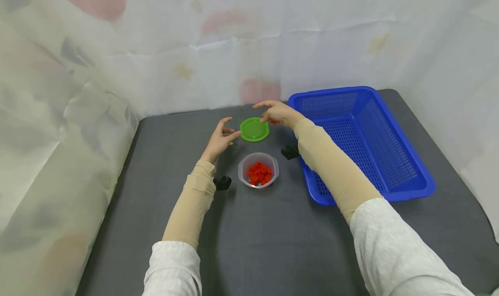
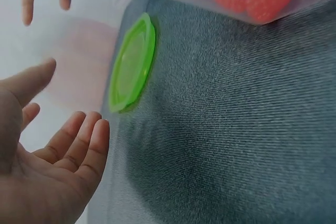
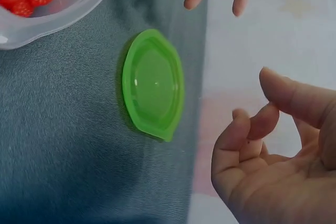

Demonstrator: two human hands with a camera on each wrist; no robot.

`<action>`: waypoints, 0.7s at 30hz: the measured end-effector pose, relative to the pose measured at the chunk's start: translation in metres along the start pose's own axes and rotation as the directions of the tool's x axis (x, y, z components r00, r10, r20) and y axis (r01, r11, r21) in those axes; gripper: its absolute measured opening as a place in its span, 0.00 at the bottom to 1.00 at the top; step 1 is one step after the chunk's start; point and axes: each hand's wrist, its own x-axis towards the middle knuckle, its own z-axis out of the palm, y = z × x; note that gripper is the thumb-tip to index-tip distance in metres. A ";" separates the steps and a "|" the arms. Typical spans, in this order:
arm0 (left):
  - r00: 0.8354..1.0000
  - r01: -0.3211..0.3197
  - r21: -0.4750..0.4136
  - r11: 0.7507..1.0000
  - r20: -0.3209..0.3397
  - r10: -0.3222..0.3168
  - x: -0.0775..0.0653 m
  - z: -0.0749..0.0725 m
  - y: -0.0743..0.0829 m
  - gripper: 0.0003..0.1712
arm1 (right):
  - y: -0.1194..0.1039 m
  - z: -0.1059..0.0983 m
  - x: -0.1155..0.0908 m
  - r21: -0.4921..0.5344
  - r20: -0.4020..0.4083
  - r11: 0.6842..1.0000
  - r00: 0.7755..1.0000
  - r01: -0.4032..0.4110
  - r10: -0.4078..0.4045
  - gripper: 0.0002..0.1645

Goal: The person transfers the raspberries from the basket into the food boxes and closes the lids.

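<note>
A green plastic lid lies on the grey table between and slightly beyond the two hands. In the head view, my left hand is at the lid's left, its thumb tip close to the rim and its fingers spread with nothing in them. Over the lid's right edge hovers my right hand, index finger stretched out, other fingers loosely bent. The right wrist view shows that hand holding nothing, apart from the lid. Nearer the body stands a clear plastic container with several red raspberries inside.
A large blue perforated basket sits on the right, partly under the right forearm. Black wrist mounts hang below both wrists. A patterned sheet hangs behind the grey table and along its sides.
</note>
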 end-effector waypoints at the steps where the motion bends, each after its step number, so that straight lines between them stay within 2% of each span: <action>1: 1.000 0.013 -0.004 1.000 0.000 -0.013 0.003 0.000 -0.001 0.38 | 0.001 0.001 0.003 0.004 -0.019 1.000 1.000 -0.014 0.014 0.34; 5: 0.998 0.067 -0.043 0.997 0.008 -0.067 0.014 0.000 -0.005 0.39 | 0.009 0.005 0.014 0.016 -0.078 0.996 0.993 -0.087 0.088 0.35; 9: 0.994 0.109 -0.101 0.989 0.011 -0.108 0.021 0.003 -0.010 0.40 | 0.021 0.007 0.022 0.040 -0.104 0.987 0.982 -0.153 0.156 0.37; 15: 0.993 0.119 -0.171 0.978 0.028 -0.116 0.025 0.010 -0.012 0.42 | 0.032 0.014 0.030 0.094 -0.089 0.966 0.965 -0.240 0.248 0.39; 21: 0.991 0.131 -0.208 0.969 0.067 -0.120 0.027 0.019 -0.011 0.43 | 0.039 0.019 0.027 0.177 -0.074 0.938 0.946 -0.298 0.315 0.38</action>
